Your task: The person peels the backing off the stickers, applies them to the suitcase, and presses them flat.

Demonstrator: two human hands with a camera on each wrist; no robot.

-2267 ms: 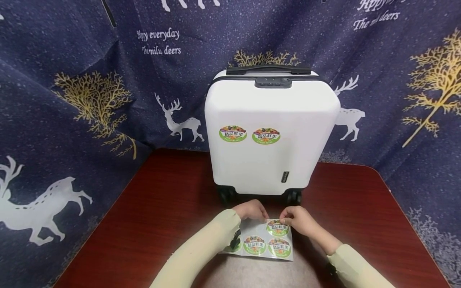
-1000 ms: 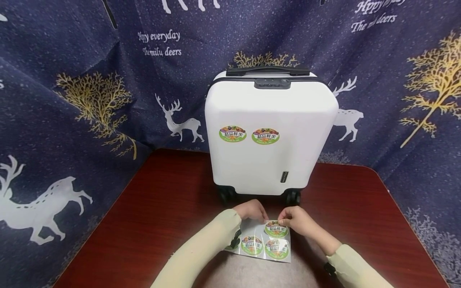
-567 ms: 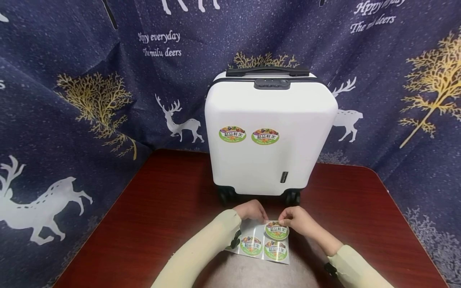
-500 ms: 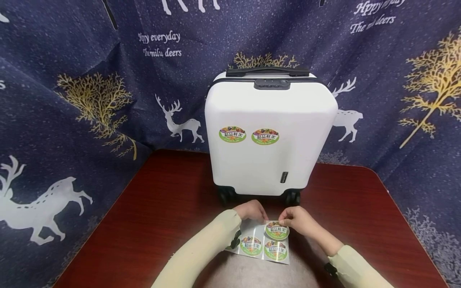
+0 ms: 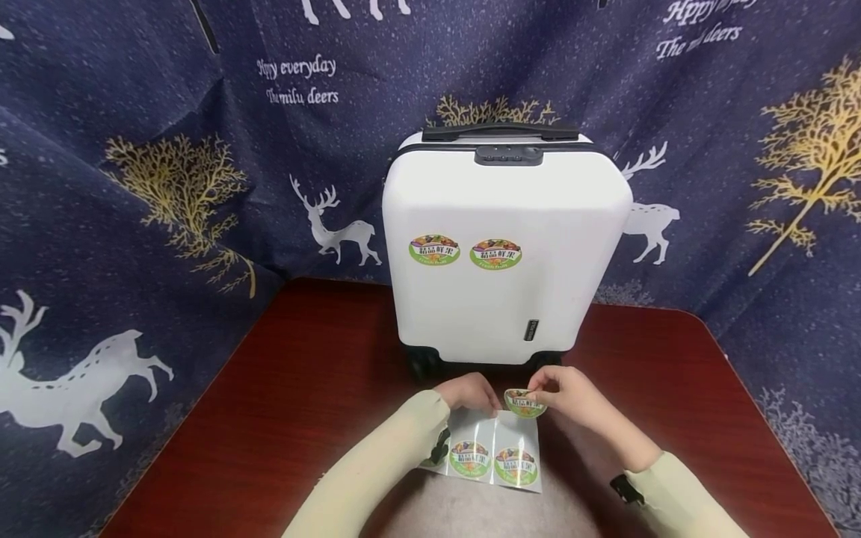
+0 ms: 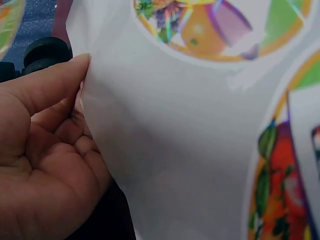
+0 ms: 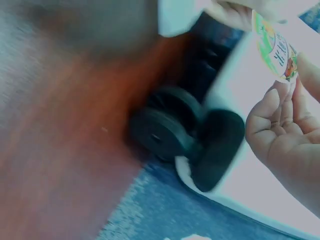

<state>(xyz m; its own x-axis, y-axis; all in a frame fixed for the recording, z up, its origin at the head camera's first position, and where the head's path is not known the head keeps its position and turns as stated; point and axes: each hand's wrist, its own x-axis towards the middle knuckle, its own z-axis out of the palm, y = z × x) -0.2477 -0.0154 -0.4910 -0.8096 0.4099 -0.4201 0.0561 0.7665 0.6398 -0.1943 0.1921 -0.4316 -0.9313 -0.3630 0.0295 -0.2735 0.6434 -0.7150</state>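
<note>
My right hand (image 5: 566, 392) pinches the edge of a round fruit sticker (image 5: 523, 404) between thumb and fingers, above the far right corner of the sticker sheet (image 5: 516, 426). The right wrist view catches that sticker (image 7: 274, 49) nearly side-on at the fingertips. With thumb and fingers my left hand (image 5: 468, 392) grips the sheet's far edge, and the left wrist view has the thumb on top of the glossy backing (image 6: 150, 130). Several printed stickers (image 5: 516, 465) sit along the sheet's near row; the left sleeve covers part of it.
A white suitcase (image 5: 491, 314) stands upright on its wheels (image 7: 160, 132) behind the hands. Two matching stickers are on its front, a left one (image 5: 434, 250) and a right one (image 5: 495, 255). Below lies a dark red table (image 5: 303, 388); a blue deer-print cloth (image 5: 303, 224) hangs behind.
The sticker at the sheet's far right corner has come off the backing and risen with my right hand, up toward the suitcase. My left hand keeps its hold on the sheet.
</note>
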